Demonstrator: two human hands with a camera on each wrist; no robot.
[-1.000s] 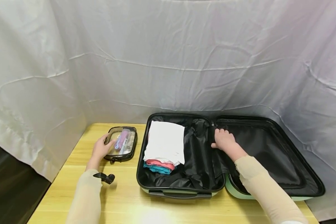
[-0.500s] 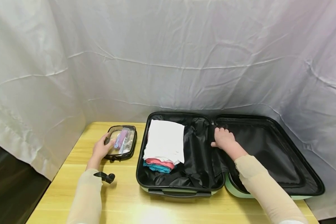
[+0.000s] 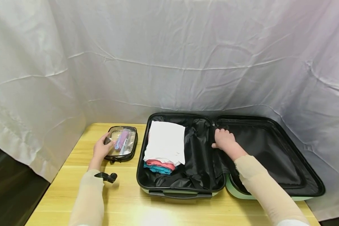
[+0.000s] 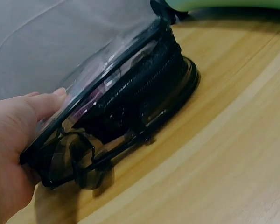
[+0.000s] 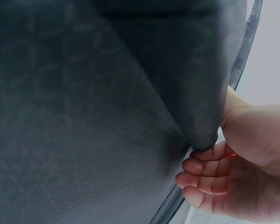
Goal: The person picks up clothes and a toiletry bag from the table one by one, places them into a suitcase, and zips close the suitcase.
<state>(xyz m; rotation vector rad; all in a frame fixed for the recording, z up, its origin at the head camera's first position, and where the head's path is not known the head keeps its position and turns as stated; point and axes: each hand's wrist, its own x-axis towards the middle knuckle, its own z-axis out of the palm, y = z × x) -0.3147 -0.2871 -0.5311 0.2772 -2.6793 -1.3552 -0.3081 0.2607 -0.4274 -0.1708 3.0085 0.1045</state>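
Observation:
My left hand (image 3: 100, 150) holds a clear toiletry pouch (image 3: 131, 141) by its left side, the thumb over the see-through top. Purple and white items show inside. In the left wrist view, the pouch's black zipper side (image 4: 140, 88) appears close over the wood. An open suitcase (image 3: 180, 190) lies to the right, its left half holding a folded white garment (image 3: 165, 141) on coral (image 3: 161, 164) and blue (image 3: 159, 169) cloth. At the suitcase's middle, curled fingers of my right hand (image 3: 226, 140) grip the edge of a black lining flap (image 5: 191, 84); the thumb is hidden behind it in the right wrist view.
The suitcase's right half (image 3: 271, 153) lies open with black lining. A grey-white curtain (image 3: 169, 62) hangs behind and at both sides of the wooden table (image 3: 124, 201). A small black camera mount (image 3: 108, 177) sticks out from my left wrist.

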